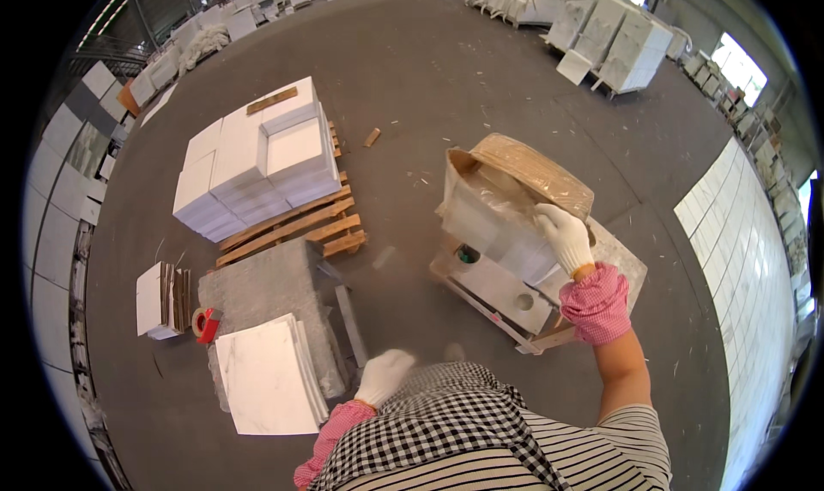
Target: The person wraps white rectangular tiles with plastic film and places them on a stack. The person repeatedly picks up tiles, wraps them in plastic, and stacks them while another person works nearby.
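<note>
— What is sitting on the wooden pallet (296, 229) out in the middle of the floor?

— White tiles (253, 160) are lying there in neat stacks, with a short wooden strip (272, 100) resting on top.

— And nearer, on the left?

— A grey stone block (270, 298) is standing just beside the pallet, with marbled white tiles (262, 375) leaning against it. A red tape dispenser (204, 324) is lying next to a small white-and-brown bundle (160, 300). More white slabs (614, 36) are leaning along the far edge of the floor.

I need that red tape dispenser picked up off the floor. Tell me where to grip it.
Grip the red tape dispenser by its red body, reaching down from above. It lies low on the floor, wedged between the grey block and the cardboard stack, so only its top is open.
</note>
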Available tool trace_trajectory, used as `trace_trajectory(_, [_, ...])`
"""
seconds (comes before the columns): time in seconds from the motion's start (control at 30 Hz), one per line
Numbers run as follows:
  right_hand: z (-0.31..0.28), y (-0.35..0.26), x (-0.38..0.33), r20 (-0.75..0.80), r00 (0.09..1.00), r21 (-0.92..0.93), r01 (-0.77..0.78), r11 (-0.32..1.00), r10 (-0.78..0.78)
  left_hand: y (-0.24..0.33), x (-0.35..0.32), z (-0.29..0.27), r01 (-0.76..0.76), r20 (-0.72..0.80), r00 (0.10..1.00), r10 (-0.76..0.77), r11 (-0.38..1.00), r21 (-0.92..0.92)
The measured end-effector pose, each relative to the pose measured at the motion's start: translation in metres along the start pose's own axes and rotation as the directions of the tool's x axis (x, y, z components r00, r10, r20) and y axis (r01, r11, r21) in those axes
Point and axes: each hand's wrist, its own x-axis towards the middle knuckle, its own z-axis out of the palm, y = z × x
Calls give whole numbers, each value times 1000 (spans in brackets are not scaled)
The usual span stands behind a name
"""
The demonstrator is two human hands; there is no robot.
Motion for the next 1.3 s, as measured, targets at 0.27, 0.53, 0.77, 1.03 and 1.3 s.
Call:
trace_trajectory(0.27, [86,73,109,686,720,-258,108,960,103,62,66,35,-118,146,985,94,979,167])
trace_trajectory(0.53, [253,224,101,530,832,-410,79,909,167,83,115,40,84,107,990,-94,992,95])
trace_trajectory(0.77, [235,223,96,518,825,-381,-14,924,226,75,155,21,14,145,989,-31,992,122])
trace_trajectory(1.03, [146,100,123,453,875,-41,-174,984,174,66,200,-31,-212,240,959,152,945,249])
trace_trajectory(1.3, [-6,-39,139,343,910,141,-297,944,235,67,234,-64,-194,261,954,144,965,177])
